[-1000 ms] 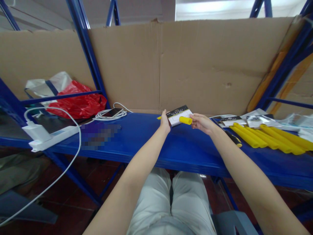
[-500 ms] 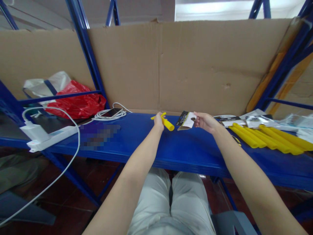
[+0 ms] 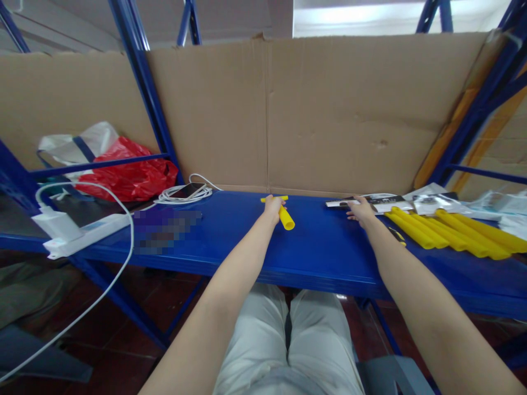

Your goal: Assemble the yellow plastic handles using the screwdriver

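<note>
My left hand [image 3: 273, 208] is closed round a yellow tube [image 3: 287, 218], whose open end points toward me. A thin yellow strip [image 3: 281, 197] sticks out crosswise at the top of the same hand, its middle partly hidden by the fingers. To the right, my right hand [image 3: 360, 210] grips a black-and-white header card [image 3: 338, 203], seen nearly edge-on low over the blue shelf. Just beyond that hand lies another black-and-white card packet [image 3: 389, 203]. Close to the right forearm is a small yellow-and-black item [image 3: 397, 236], partly hidden by the arm.
Several yellow tubes [image 3: 448, 233] lie side by side at the right, with clear plastic bags [image 3: 510, 206] behind. At the left are a white power strip [image 3: 96, 231], a coiled white cable [image 3: 175, 196] and a red bag [image 3: 132, 170]. Cardboard [image 3: 329, 109] walls the back.
My right hand has moved right and lowered the card, which has tipped from facing me to nearly flat. My left hand has turned the yellow tube slightly and shifted a little toward me.
</note>
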Demonstrator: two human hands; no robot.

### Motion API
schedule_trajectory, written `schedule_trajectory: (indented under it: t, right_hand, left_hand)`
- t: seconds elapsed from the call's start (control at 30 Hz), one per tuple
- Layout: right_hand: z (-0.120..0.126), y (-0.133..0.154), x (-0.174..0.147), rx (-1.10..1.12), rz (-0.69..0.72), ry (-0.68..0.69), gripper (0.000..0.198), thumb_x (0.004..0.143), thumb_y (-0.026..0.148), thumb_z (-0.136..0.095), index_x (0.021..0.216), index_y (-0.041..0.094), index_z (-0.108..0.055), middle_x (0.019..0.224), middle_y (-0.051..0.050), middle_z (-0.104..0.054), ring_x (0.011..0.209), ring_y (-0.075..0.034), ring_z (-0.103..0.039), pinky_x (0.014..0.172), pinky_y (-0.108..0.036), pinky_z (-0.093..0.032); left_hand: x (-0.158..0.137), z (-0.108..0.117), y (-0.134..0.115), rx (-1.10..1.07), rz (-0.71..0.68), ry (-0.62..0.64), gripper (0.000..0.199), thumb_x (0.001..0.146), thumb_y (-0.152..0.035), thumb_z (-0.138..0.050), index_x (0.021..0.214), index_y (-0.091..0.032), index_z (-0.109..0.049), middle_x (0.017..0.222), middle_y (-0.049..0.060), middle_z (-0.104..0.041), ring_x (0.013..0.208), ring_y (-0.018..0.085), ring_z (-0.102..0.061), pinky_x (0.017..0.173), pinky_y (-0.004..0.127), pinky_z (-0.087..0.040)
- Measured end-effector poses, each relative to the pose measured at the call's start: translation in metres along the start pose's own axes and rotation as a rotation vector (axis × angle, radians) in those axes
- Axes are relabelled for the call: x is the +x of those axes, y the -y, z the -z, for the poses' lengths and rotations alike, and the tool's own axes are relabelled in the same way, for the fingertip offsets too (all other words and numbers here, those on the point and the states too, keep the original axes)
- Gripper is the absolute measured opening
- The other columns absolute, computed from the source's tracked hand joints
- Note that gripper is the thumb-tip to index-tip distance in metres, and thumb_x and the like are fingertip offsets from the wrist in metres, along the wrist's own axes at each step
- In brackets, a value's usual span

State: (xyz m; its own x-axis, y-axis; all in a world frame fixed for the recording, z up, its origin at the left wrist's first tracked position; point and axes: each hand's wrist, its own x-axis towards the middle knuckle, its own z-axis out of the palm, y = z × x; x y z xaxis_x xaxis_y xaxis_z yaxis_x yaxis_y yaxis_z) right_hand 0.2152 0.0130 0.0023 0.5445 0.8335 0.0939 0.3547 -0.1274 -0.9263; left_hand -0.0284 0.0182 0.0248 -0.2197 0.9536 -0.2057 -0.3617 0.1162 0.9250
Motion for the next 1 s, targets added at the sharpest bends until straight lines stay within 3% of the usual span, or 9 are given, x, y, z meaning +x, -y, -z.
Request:
schedule_trajectory:
  t: [0.1,0.17,0.23,0.4,0.53,0.7,1.0]
  right_hand:
    - [-0.001,-0.005,0.005,-0.316,0.114,-0.025,0.061,0.082,0.022,-0.054,0.14,0.014,-0.037,0.129,-0.02,-0.05,0.101,-0.025,-0.06,0.074,-0.033,-0.055]
    - [-0.003,-0.007,0.006,-0.557,0.215,-0.009,0.06,0.081,0.022,-0.053,0.138,0.009,-0.041,0.137,-0.023,-0.043,0.122,-0.031,-0.047,0.094,-0.039,-0.047]
    - [-0.004,-0.007,0.006,-0.732,0.285,0.051,0.055,0.084,0.024,-0.048,0.136,0.009,-0.045,0.14,-0.022,-0.042,0.131,-0.033,-0.038,0.102,-0.045,-0.038]
    - [-0.011,-0.008,0.002,-0.92,0.249,0.236,0.052,0.091,0.037,-0.033,0.141,0.021,-0.042,0.147,-0.013,-0.038,0.135,-0.034,-0.032,0.105,-0.06,-0.026]
    - [-0.018,-0.009,0.003,-0.956,0.219,0.274,0.056,0.094,0.043,-0.022,0.146,0.024,-0.03,0.154,-0.01,-0.025,0.14,-0.032,-0.022,0.107,-0.064,-0.015]
    - [-0.024,-0.007,0.01,-0.986,0.215,0.291,0.058,0.094,0.045,-0.02,0.146,0.025,-0.031,0.155,-0.01,-0.02,0.141,-0.032,-0.016,0.106,-0.065,-0.014]
    - [-0.033,-0.002,0.031,-1.007,0.265,0.314,0.056,0.093,0.047,-0.023,0.143,0.026,-0.037,0.152,-0.01,-0.029,0.14,-0.032,-0.02,0.107,-0.064,-0.013]
  left_hand:
    - [-0.002,0.0,0.0,-0.005,0.001,-0.002,0.072,0.074,0.004,-0.053,0.14,-0.017,-0.034,0.072,0.001,-0.057,0.043,0.006,-0.043,0.041,0.016,-0.036]
    - [-0.003,-0.001,0.0,0.006,0.003,0.008,0.071,0.075,0.004,-0.052,0.14,-0.017,-0.034,0.071,0.001,-0.057,0.043,0.006,-0.042,0.041,0.016,-0.036]
    - [-0.004,-0.001,0.0,0.016,0.009,0.017,0.071,0.075,0.003,-0.051,0.14,-0.018,-0.034,0.07,0.001,-0.057,0.043,0.006,-0.042,0.042,0.017,-0.036]
    - [-0.007,-0.002,0.0,0.003,0.018,0.029,0.07,0.074,0.002,-0.053,0.139,-0.019,-0.035,0.07,0.0,-0.057,0.043,0.006,-0.042,0.042,0.017,-0.036]
    - [-0.008,-0.002,0.001,0.038,0.0,0.051,0.07,0.074,0.003,-0.05,0.139,-0.019,-0.034,0.07,0.0,-0.057,0.043,0.006,-0.042,0.042,0.017,-0.037]
    - [-0.009,-0.003,0.003,0.059,-0.022,0.072,0.073,0.074,0.003,-0.051,0.141,-0.018,-0.032,0.074,0.001,-0.056,0.045,0.006,-0.042,0.043,0.017,-0.038]
    - [-0.007,-0.004,0.008,0.079,-0.026,0.102,0.081,0.071,0.004,-0.053,0.144,-0.021,-0.028,0.095,0.006,-0.059,0.047,0.006,-0.044,0.044,0.019,-0.038]
